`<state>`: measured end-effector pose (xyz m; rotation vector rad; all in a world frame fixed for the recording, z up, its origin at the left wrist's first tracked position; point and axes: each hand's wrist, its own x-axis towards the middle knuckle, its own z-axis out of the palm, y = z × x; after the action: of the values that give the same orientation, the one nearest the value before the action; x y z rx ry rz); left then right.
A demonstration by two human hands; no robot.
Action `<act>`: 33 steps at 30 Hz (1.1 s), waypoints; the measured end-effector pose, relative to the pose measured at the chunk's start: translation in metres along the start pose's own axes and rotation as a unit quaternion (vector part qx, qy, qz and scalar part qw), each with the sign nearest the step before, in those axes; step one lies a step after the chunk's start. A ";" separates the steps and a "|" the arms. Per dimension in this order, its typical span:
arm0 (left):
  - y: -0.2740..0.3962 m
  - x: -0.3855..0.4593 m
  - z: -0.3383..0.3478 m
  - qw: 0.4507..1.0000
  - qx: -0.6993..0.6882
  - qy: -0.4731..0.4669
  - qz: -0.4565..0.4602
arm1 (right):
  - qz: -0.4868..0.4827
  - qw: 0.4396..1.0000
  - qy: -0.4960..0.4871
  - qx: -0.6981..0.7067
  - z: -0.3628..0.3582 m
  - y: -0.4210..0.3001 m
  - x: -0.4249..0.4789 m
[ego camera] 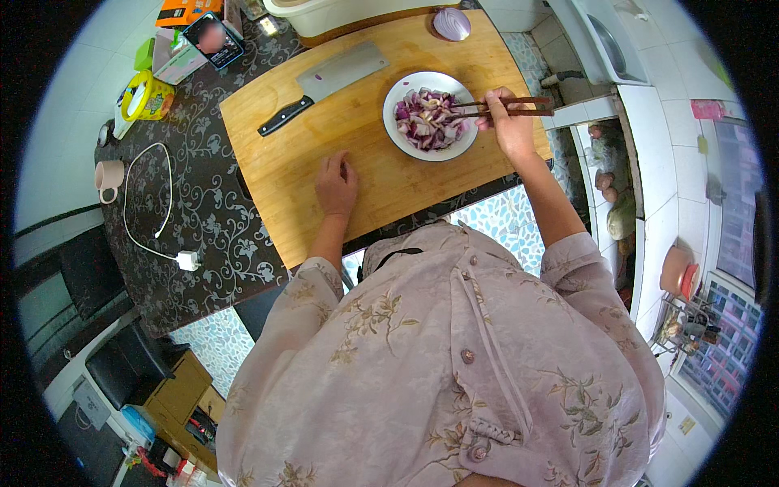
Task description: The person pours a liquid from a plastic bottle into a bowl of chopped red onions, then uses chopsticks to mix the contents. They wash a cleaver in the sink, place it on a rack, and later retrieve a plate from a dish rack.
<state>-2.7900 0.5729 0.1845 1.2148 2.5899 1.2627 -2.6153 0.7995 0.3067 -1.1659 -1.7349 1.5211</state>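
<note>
My right hand [509,125] grips a pair of dark wooden chopsticks [528,112], whose tips reach into chopped red onion [431,120]. The onion lies in a white bowl with a dark rim [414,150] on a wooden cutting board [371,176]. My left hand [336,182] rests on the board to the left of the bowl, fingers curled, with no object visible in it. A cleaver [344,72] with a black handle lies flat beyond it, a bit of onion on its blade. Half a red onion [452,24] sits near the board's far right corner.
On the dark patterned tabletop [213,201], left of the board, are a white cable with a charger [187,260], a pink mug [109,178] and a yellow tub [152,100]. A phone [213,40] leans against a box farther back. Behind the board stands a white container [347,15].
</note>
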 end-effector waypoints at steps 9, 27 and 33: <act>0.002 0.001 -0.004 1.000 0.002 0.002 0.012 | -0.042 0.998 -0.006 -0.045 -0.008 -0.029 0.011; -0.003 0.000 0.004 1.000 -0.006 0.014 0.019 | 0.025 0.999 0.015 -0.017 -0.019 0.004 -0.034; -0.007 0.000 0.006 1.000 -0.001 -0.010 -0.013 | -0.033 0.998 0.033 0.034 -0.009 -0.003 -0.025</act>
<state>-2.7922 0.5741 0.1760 1.1830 2.5814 1.2429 -2.5962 0.7823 0.3147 -1.1013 -1.6491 1.4741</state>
